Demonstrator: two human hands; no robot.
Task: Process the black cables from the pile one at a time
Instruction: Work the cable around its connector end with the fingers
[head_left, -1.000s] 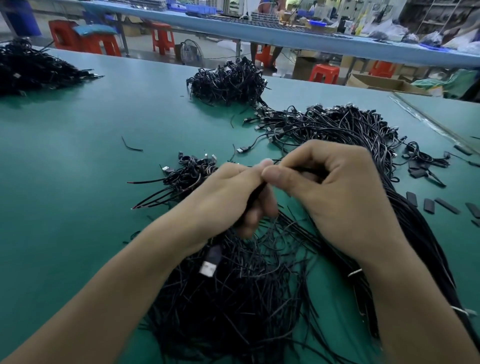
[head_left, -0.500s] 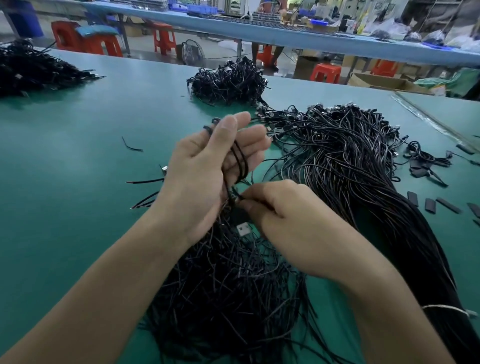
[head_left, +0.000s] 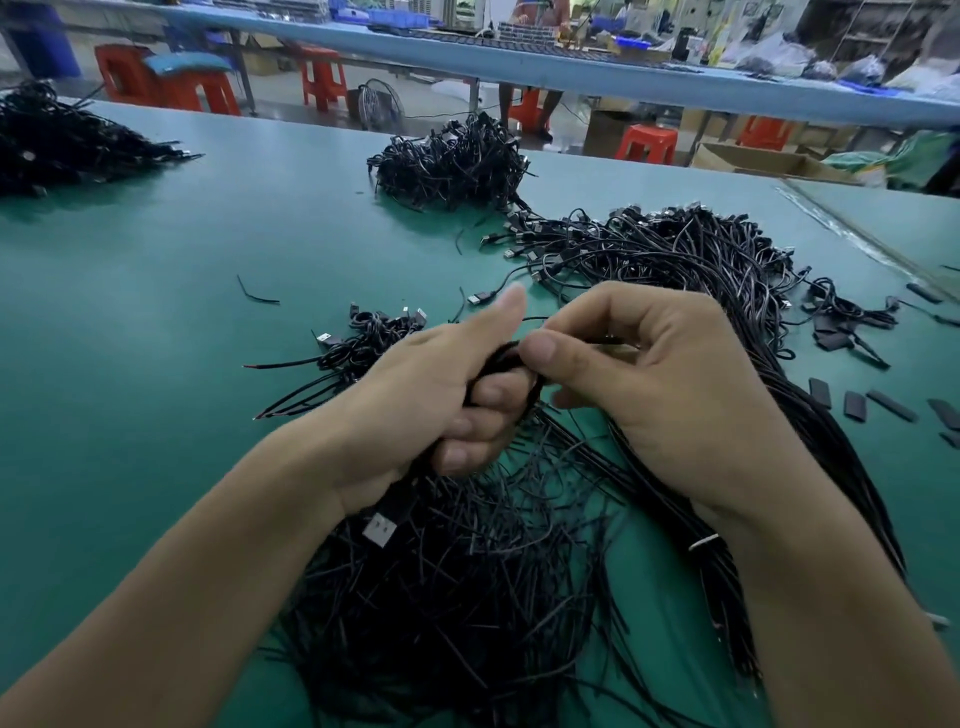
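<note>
The left hand (head_left: 426, 410) grips a black USB cable (head_left: 388, 512) — the right hand (head_left: 665, 384) pinches it too, over the pile (head_left: 467, 597).

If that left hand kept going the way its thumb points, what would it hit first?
Probably the loose USB plug lying just beyond the thumb of the left hand, then the big cable pile, though the hand's height is unclear.
</note>
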